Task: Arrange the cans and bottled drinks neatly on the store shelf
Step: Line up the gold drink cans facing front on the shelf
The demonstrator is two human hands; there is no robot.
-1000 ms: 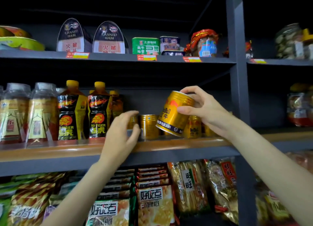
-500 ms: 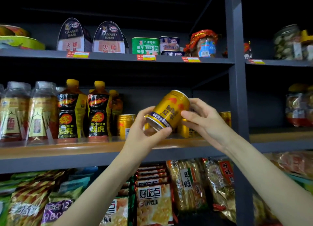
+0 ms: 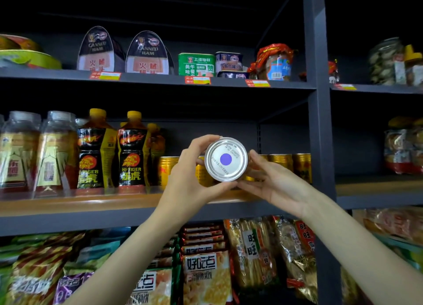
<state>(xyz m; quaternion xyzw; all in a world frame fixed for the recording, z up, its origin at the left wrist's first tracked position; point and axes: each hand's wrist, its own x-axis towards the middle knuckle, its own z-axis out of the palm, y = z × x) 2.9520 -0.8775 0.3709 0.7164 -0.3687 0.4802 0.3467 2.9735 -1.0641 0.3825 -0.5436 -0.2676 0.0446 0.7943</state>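
A second ago our right hand (image 3: 278, 183) alone held the short gold metal drink can (image 3: 226, 159) tilted over the row while our left hand (image 3: 190, 179) reached toward the shelf; now both hands carry it, and it is turned end-on so that its silver base with printed date code and a purple dot faces us. Our left fingers (image 3: 201, 144) curl round its left side and our right fingers (image 3: 258, 161) wrap its right side, so the can is pinched between them in the air, just in front of the middle wooden-topped grey shelf (image 3: 91, 204). We judge this a date check before the can goes back upright. Behind it stands the row of matching gold cans (image 3: 290, 165), with a likely gap near the middle; to the left stand black-and-orange bottled tiger drinks (image 3: 131, 153) and clear-wrapped bottles (image 3: 34, 151). Above sit canned ham tins (image 3: 147, 54); below lie snack packets (image 3: 206, 275). The dark steel upright (image 3: 318, 121) divides the bays in a dim store.
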